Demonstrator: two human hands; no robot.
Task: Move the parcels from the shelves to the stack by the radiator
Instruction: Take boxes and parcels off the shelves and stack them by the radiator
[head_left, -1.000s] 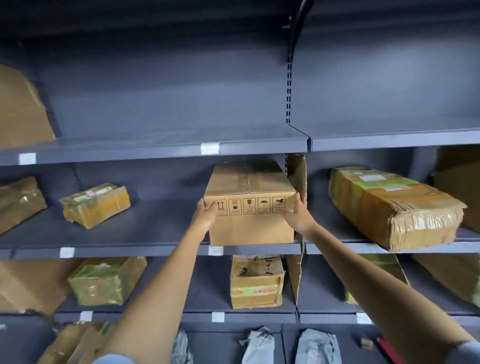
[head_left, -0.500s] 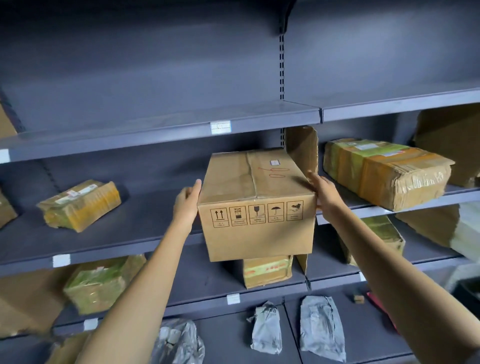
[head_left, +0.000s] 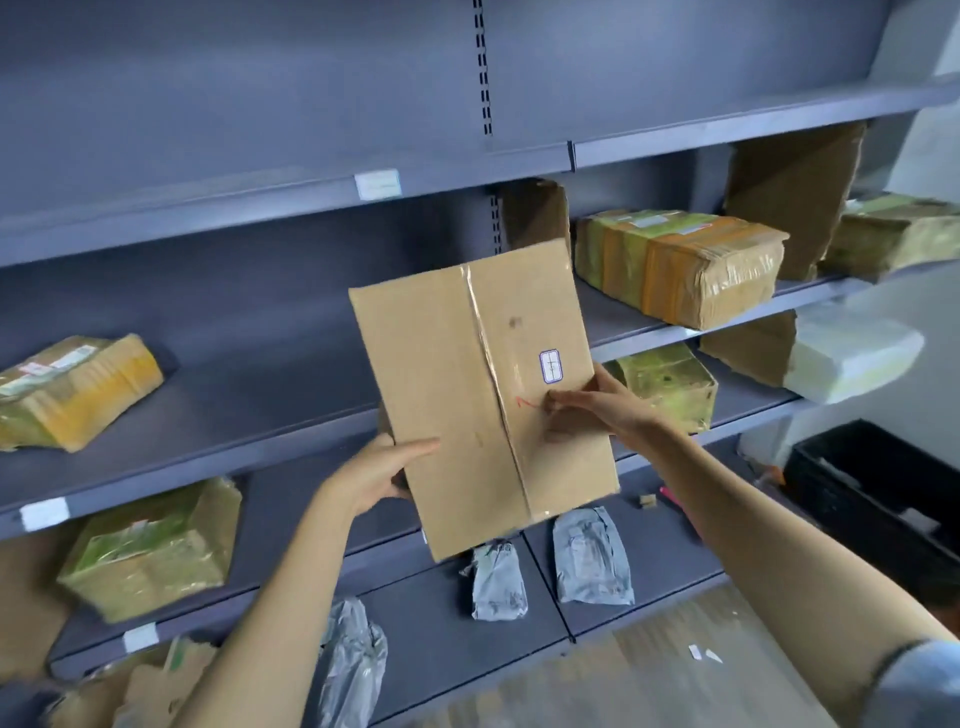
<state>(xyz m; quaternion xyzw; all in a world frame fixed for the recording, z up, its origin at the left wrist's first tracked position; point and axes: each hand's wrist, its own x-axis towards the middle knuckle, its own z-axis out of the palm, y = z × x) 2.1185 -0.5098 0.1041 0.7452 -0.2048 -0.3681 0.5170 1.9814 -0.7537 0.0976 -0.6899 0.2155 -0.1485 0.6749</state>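
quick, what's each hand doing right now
Left hand: closed on the left edge of the box.
Right hand: closed on the same box, fingers curled over its top face.

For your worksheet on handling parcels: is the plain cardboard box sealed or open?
Sealed. Clear tape runs unbroken along the closed centre seam of the cardboard box, and both flaps lie flat.

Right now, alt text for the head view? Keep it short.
Two bare hands hold a taped brown cardboard box in front of grey metal shelves, the left hand gripping its left edge and the right hand its right side. Tape-wrapped parcels sit on the shelves and grey mailer bags lie on the bottom one.
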